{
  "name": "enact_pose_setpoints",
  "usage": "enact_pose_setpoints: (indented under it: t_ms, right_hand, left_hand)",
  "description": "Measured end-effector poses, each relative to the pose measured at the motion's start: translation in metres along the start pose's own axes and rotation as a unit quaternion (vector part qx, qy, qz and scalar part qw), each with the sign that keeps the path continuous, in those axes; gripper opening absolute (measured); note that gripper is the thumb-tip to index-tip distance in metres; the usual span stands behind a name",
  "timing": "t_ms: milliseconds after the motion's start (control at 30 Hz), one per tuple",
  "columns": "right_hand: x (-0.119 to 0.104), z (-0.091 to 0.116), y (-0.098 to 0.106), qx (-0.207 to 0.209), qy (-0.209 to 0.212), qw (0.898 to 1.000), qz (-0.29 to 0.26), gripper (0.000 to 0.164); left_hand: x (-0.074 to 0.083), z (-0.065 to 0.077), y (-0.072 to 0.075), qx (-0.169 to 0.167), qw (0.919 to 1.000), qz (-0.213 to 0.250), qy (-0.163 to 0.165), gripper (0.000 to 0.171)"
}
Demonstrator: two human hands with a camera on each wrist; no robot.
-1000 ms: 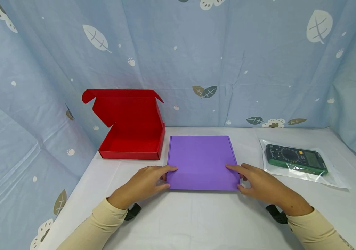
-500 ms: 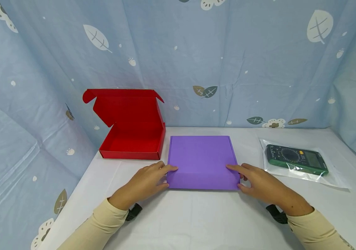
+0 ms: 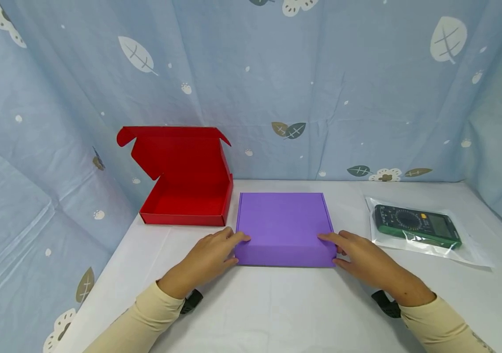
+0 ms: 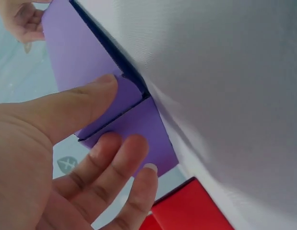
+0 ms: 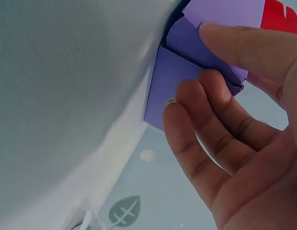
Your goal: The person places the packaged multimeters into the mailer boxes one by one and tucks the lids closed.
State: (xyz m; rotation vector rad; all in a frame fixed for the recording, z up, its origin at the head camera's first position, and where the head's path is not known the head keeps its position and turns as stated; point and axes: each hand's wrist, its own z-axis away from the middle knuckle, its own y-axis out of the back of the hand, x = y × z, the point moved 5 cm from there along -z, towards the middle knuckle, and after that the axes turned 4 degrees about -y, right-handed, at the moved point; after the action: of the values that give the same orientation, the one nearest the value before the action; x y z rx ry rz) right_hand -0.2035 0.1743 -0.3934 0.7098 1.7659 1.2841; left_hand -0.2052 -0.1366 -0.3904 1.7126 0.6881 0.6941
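Observation:
A purple cardboard mailer box (image 3: 284, 220) lies on the white-covered table with its lid over the top. My left hand (image 3: 209, 255) grips its front left corner: index finger on top, thumb on the front flap (image 4: 105, 112), other fingers along the side wall (image 4: 160, 143). At the front right corner my right hand (image 3: 361, 255) holds the box in the same way, thumb on the flap and fingertips at the side (image 5: 162, 79). A dark gap shows along the flap's lower edge in the left wrist view. The box's inside is hidden.
To the back left stands a red mailer box (image 3: 182, 219), lid raised, nothing visible inside. On the right, a green and black multimeter (image 3: 416, 225) lies in a clear plastic bag (image 3: 471, 252). A blue patterned curtain (image 3: 251, 88) hangs behind and at the sides.
The purple box's front flap has folded further downward, and its crease now shows more sharply. Both hands have stayed at the corners, with only slight shifts.

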Motion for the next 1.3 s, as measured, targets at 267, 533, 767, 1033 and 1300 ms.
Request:
enact_pose_setpoints:
  t_ms: [267, 533, 767, 1033, 1300]
  right_hand:
    - [-0.001, 0.001, -0.003, 0.01, 0.001, 1.0, -0.005, 0.059]
    - [-0.002, 0.002, -0.003, 0.018, 0.012, 1.0, -0.003, 0.059]
    - [-0.003, -0.001, -0.004, 0.014, 0.011, 1.0, 0.005, 0.058]
    - [-0.003, -0.001, -0.001, 0.018, -0.001, 1.0, 0.003, 0.058]
    - [-0.004, -0.006, 0.0, 0.043, 0.009, 0.999, 0.015, 0.055]
  left_hand:
    - [0.0, -0.007, 0.001, -0.014, 0.9998, 0.009, 0.01, 0.06]
    - [0.0, -0.012, 0.001, -0.051, 0.998, 0.028, 0.026, 0.065]
    - [0.0, -0.015, 0.0, -0.034, 0.9992, 0.016, 0.014, 0.061]
    - [-0.001, -0.017, 0.001, -0.046, 0.9981, 0.033, 0.023, 0.059]
    - [-0.005, -0.021, 0.001, -0.044, 0.9985, 0.022, 0.024, 0.058]
